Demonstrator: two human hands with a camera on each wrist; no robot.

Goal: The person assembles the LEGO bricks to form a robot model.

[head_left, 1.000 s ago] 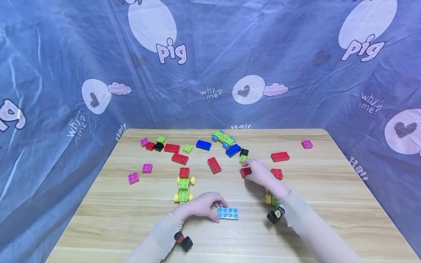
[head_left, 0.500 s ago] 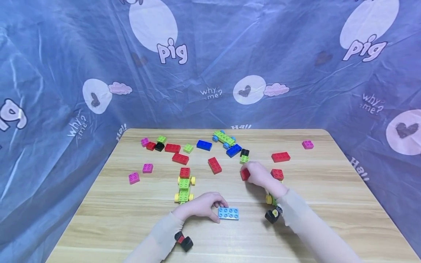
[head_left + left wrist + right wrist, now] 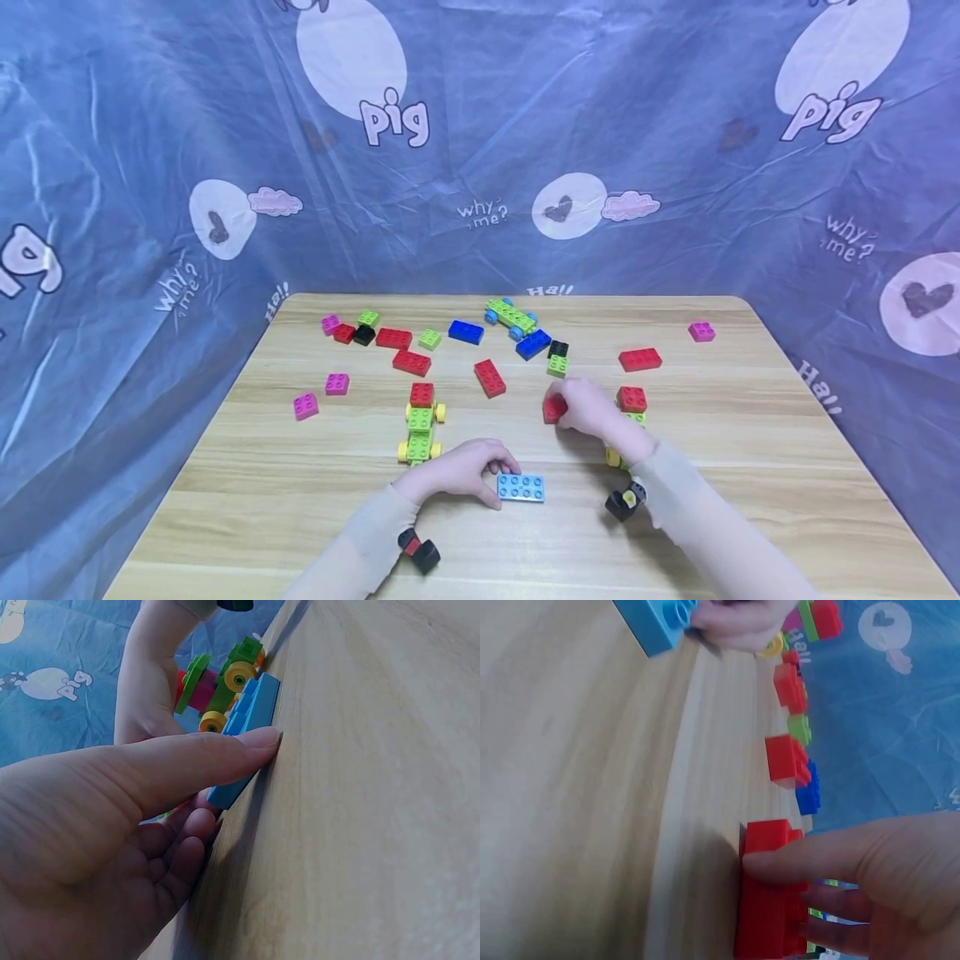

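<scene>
My left hand point(image 3: 465, 468) rests at the left end of a light blue eight-stud toy brick point(image 3: 522, 488), thumb along its near side and fingers curled at its far side. In the left wrist view the thumb crosses in front of this brick point(image 3: 251, 712). My right hand point(image 3: 588, 408) pinches a red toy brick point(image 3: 553, 409) between thumb and fingers, low over the table. The right wrist view has the thumb on the face of that red brick point(image 3: 763, 919); its studs are partly hidden by the fingers.
A green car with yellow wheels point(image 3: 420, 433) stands left of centre. A similar car point(image 3: 634, 419) is partly behind the right forearm. Further back lie loose red bricks point(image 3: 490, 378), blue bricks point(image 3: 466, 332), pink bricks point(image 3: 337, 383) and a blue-wheeled green car point(image 3: 512, 317).
The right hand has drawn the red brick toward the near side and slightly left, away from the small green brick; it was tilted half a second ago. The left hand has stayed in place.
</scene>
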